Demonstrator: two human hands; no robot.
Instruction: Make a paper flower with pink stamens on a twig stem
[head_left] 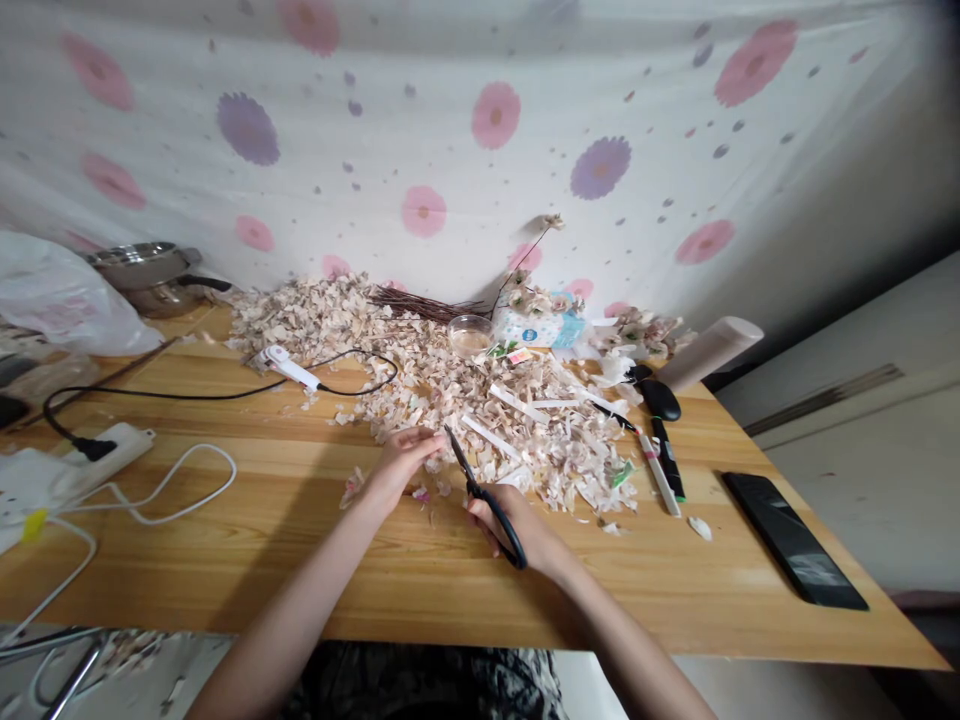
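Observation:
My right hand [521, 525] is closed around the handles of black-handled scissors [463, 463], whose blades point away and to the left. Just left of the scissor tips is my left hand [401, 465], its fingers drawn together at the near edge of a big heap of pale, petal-like scraps [442, 390]. What those fingers pinch, if anything, is too small to make out. A few loose scraps and a small pink bit [421, 494] lie on the wood between the two hands.
White strips [491, 437], a clear round dish [470, 336], dark thin stems [427, 303] and a tissue pack [540, 325] lie in or behind the heap. At right are markers [660, 470] and a phone [795, 540]; at left, a corded white tool [289, 368] and power strip [112, 460].

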